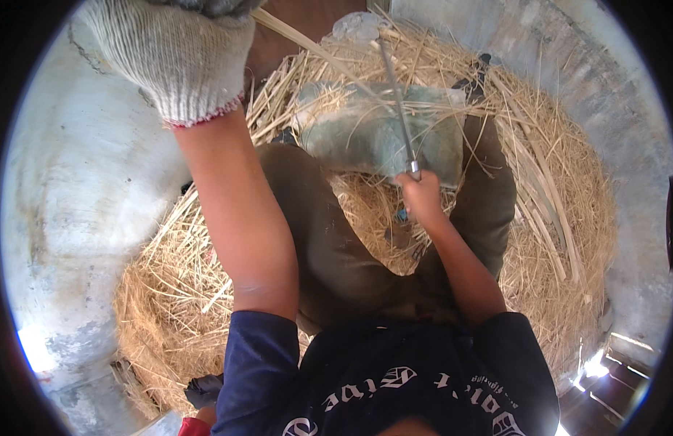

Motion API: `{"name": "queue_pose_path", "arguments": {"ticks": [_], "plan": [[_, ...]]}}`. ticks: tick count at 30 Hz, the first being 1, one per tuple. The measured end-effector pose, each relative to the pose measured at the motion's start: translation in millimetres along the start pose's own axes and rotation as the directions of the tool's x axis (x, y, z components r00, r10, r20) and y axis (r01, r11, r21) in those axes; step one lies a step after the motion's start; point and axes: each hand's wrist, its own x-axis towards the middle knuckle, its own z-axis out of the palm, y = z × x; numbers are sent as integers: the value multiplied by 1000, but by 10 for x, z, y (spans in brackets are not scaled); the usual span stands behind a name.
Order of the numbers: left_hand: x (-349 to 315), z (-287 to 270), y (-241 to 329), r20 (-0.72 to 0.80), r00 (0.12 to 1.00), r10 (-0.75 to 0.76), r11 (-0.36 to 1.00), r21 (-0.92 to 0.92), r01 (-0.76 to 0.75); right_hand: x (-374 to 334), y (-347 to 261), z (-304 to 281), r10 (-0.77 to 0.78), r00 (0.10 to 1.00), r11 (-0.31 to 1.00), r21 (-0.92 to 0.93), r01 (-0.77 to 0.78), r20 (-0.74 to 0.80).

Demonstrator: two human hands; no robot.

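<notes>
Shirt (409, 349), dark, printed: filling the near edge. Trousers (314, 225), brown: spreading to either side. Right hand (423, 200), bare: wrapping snugly round the base of a knife (400, 116), no gap showing. Knife: extending forward from that fist, metal collar just beyond the fingers, blade passing over a pad (383, 142). Pad, greenish: lying between the legs. Strip (305, 43), pale: slanting from the left hand (184, 58) toward the blade — contact there cannot be told. Left hand, gloved: reaching far forward, fingers leaving view — opening and hold cannot be told. Straw (569, 182): ringing the legs. Wall (75, 189), grey: curving behind.
</notes>
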Motion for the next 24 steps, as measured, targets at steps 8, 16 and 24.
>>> {"name": "queue_pose_path", "arguments": {"ticks": [8,16,24], "plan": [[-119,111,-234,54,999,0,992,125,-7,318,142,276,-423,892,880,163,447,-161],[-144,231,-218,51,999,-9,994,112,3,200,391,116,200,978,977,67,-203,50],[-186,264,-206,121,993,15,980,197,-39,302,-182,246,-428,890,900,-167,403,-155]]}}
